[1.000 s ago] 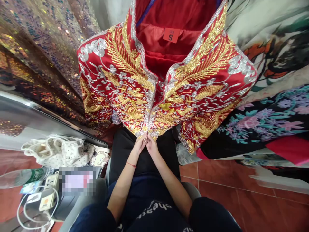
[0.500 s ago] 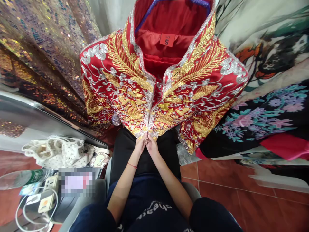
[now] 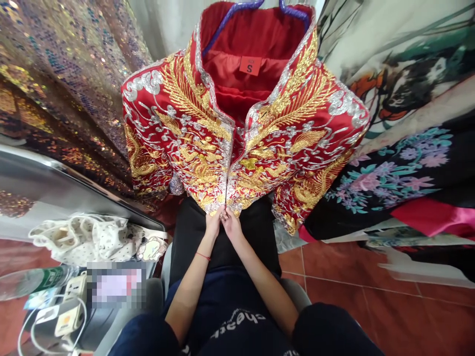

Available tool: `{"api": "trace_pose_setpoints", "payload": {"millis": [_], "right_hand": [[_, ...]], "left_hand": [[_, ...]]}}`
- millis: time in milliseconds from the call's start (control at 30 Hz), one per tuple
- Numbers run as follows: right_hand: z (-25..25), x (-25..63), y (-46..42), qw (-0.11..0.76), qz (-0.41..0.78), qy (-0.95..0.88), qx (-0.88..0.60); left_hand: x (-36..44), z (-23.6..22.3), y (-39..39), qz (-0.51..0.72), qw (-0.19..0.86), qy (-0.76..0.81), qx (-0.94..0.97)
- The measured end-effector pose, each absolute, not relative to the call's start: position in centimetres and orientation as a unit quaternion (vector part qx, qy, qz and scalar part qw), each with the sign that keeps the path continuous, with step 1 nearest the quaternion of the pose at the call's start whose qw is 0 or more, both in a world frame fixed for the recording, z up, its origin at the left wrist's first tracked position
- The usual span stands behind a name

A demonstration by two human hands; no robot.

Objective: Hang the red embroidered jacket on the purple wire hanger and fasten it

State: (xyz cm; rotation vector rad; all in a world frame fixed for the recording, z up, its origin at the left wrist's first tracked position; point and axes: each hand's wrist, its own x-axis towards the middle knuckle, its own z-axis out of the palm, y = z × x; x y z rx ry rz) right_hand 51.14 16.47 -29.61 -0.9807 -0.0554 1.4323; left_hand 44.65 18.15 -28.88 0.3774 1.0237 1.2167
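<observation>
A red jacket (image 3: 200, 163) with gold and silver embroidery hangs in front of me on a purple hanger (image 3: 230, 17). Inside its stand-up collar is a red label (image 3: 250, 66) marked S. My left hand (image 3: 213, 221) pinches the bottom front edge on the left side of the opening. Right beside it, my right hand (image 3: 232, 221) grips the hem on the other side, and the fingers of both hands meet at the centre. The two front edges come together near the hem and spread apart toward the collar. Small details between my fingertips are hidden.
Sequinned fabric (image 3: 85, 74) hangs at the left, floral black fabric (image 3: 393, 173) at the right. Low on the left are a dotted white cloth bag (image 3: 85, 237), a plastic bottle (image 3: 37, 282), a white cable (image 3: 83, 321) and a power strip (image 3: 76, 287). Red floor tiles (image 3: 341, 282) lie at right.
The view has shifted slightly, so the jacket's collar and more of the hanger show lower and further left. Both hands keep their hold on the hem.
</observation>
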Motion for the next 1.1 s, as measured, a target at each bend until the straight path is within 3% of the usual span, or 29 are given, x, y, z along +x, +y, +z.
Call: {"api": "trace_pose_setpoints", "payload": {"millis": [533,767,1100], "right_hand": [[-28.7,50.6,16.4,0.625,0.622,0.005,-0.472],[-28.3,50.3,16.3,0.593,0.594,0.015,-0.544],[-27.2,50.7,15.1,0.489,0.581,-0.224,-0.610]], "left_hand": [[43.9,-29.5,17.4,0.524,0.678,0.469,0.215],[44.0,-29.8,17.6,0.548,0.627,0.521,0.187],[42.7,-30.4,17.9,0.520,0.651,0.517,0.198]]}}
